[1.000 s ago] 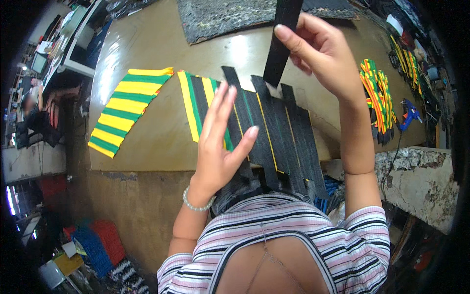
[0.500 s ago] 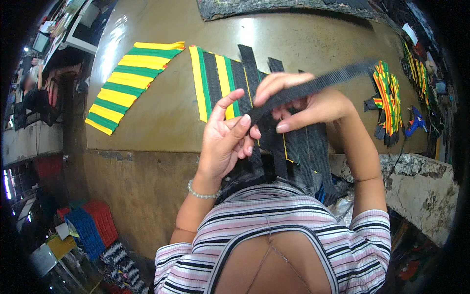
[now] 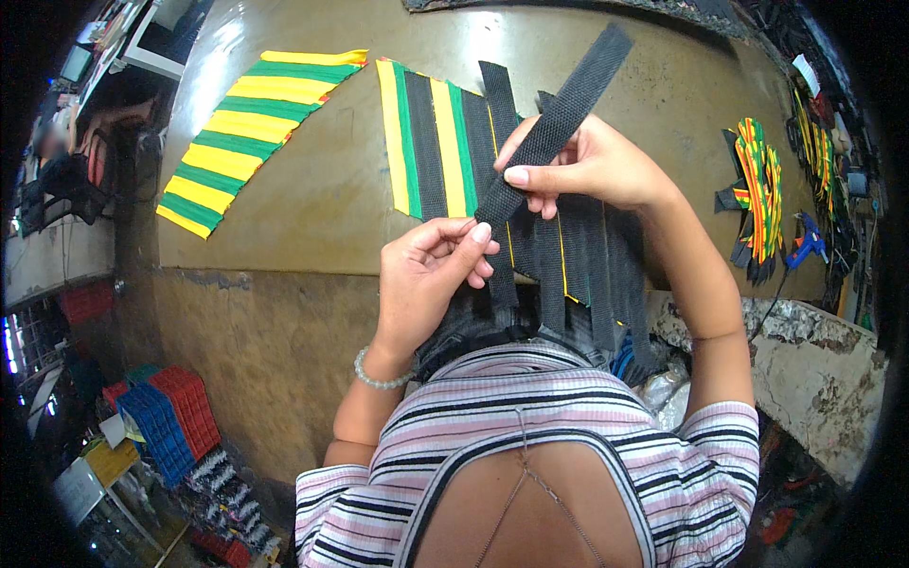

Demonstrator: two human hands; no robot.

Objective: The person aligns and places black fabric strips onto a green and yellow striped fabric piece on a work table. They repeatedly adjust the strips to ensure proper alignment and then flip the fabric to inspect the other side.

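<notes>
A black woven webbing strap (image 3: 568, 99) slants up to the right above the table, held between both hands. My left hand (image 3: 431, 265) pinches its lower end between thumb and fingers. Higher up, my right hand (image 3: 582, 166) grips the strap with the thumb on top. Beneath the hands lies a striped panel (image 3: 428, 142) of yellow, green and black bands. More black straps (image 3: 606, 256) run beside it and hang over the table's near edge, partly hidden by my right hand and the held strap.
A yellow and green striped piece (image 3: 248, 133) lies at the left of the brown table (image 3: 312, 199). Toward the right are a bundle of multicoloured strips (image 3: 757, 194) and a blue glue gun (image 3: 807, 241) with a cord. Red and blue folded textiles (image 3: 170, 426) sit at lower left.
The strap has swung from lying rightward to pointing up and away. My left hand's fingers have closed on its lower end, and my right thumb now rests on top of it.
</notes>
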